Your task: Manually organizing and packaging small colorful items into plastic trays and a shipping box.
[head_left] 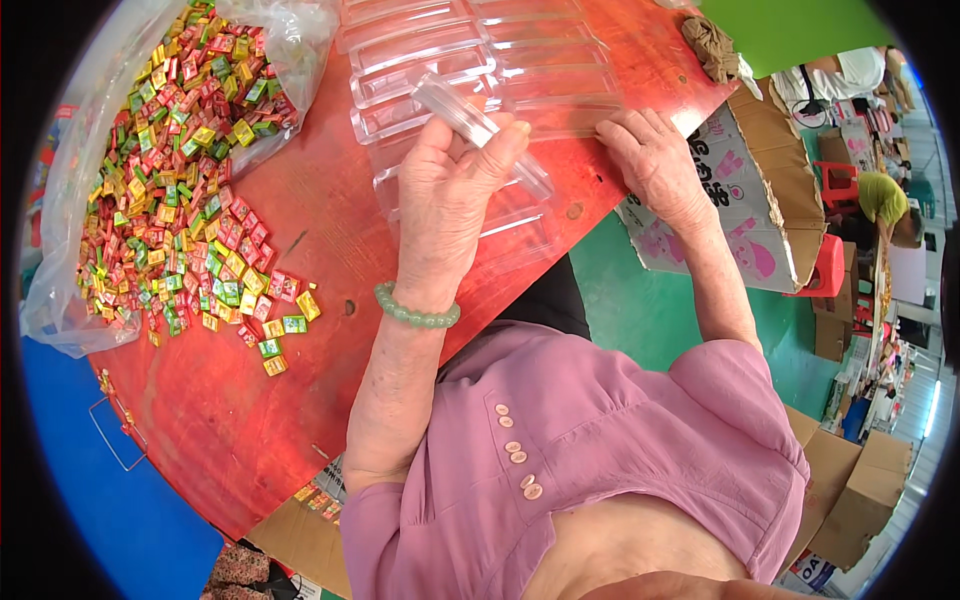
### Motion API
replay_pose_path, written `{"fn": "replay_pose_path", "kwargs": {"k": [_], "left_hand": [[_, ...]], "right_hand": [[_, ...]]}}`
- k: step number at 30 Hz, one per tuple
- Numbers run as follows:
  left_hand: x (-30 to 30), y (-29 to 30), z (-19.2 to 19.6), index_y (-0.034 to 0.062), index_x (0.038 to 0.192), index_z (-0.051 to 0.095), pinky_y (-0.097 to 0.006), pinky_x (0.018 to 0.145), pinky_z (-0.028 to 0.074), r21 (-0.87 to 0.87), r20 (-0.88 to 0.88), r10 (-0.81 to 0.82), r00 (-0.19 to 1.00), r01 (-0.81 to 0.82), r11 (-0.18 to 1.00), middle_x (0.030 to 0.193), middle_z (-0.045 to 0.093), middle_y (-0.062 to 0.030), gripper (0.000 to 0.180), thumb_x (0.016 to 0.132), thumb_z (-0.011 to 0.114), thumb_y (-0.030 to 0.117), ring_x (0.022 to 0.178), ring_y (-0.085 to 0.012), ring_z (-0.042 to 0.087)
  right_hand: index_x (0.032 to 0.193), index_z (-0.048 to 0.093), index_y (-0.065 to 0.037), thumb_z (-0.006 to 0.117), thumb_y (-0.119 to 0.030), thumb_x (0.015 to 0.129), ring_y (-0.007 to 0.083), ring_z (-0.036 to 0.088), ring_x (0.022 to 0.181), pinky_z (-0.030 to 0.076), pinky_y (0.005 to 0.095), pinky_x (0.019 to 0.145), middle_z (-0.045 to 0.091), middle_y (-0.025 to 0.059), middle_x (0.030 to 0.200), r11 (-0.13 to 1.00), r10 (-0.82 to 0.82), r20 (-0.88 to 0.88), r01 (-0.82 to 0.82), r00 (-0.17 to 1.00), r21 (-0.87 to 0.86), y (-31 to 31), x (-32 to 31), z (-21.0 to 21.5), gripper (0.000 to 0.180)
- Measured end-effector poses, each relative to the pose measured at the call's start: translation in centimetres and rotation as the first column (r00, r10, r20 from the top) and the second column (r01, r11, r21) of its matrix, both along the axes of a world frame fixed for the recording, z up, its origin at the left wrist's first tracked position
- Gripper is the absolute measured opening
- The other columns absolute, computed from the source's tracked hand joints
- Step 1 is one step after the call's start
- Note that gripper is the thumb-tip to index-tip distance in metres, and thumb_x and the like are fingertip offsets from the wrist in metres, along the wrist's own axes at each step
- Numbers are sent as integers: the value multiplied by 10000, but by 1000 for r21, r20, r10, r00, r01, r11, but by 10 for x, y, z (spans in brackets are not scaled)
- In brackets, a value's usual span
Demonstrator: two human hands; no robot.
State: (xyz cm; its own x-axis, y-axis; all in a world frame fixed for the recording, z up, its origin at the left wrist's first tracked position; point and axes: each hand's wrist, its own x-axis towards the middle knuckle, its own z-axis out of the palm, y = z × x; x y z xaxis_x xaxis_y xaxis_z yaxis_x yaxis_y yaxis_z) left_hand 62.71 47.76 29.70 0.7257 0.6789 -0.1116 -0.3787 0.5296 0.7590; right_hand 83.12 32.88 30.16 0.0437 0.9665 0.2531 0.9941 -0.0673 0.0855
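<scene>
My left hand (445, 195), a green bead bracelet on its wrist, is closed around a long, narrow clear plastic tray (447, 105). That piece is tilted above rows of similar clear trays (555, 90) laid out on the red table (300, 400). Over at the table's right edge, my right hand (655, 165) lies with its fingers down on the surface, beside the end of a tray row. Nothing shows in its grasp. To the left, many small wrapped pieces (185, 200) in red, yellow and green spill out of a large clear plastic bag (310, 30).
A printed cardboard box (740, 190) stands just off the right edge, with a red stool (825, 268) behind it. A crumpled brown bundle (708, 48) lies at the far right corner. Brown cartons (870, 490) are at lower right. Another person (885, 205) appears farther off.
</scene>
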Motion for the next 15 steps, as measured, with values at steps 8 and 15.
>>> {"fn": "replay_pose_path", "kwargs": {"k": [8,15], "left_hand": [[6,-18,-1,-56,1251,504,-233,802,538,-3,-41,-91,995,91,996,1077,604,-84,520,840,779,103,912,-106,622],[8,-26,-3,-75,1271,465,-261,845,556,30,-8,-136,991,136,990,1098,577,-97,551,836,773,67,979,-146,634]], "right_hand": [[1060,621,-21,641,-35,846,275,608,964,481,371,828,634,105,1011,982,-45,-245,88,969,165,-2,-30,23,216],[1037,658,-3,729,-119,861,144,620,804,491,292,744,637,51,892,1000,-5,-875,10,484,-1,-1,-73,40,222]]}}
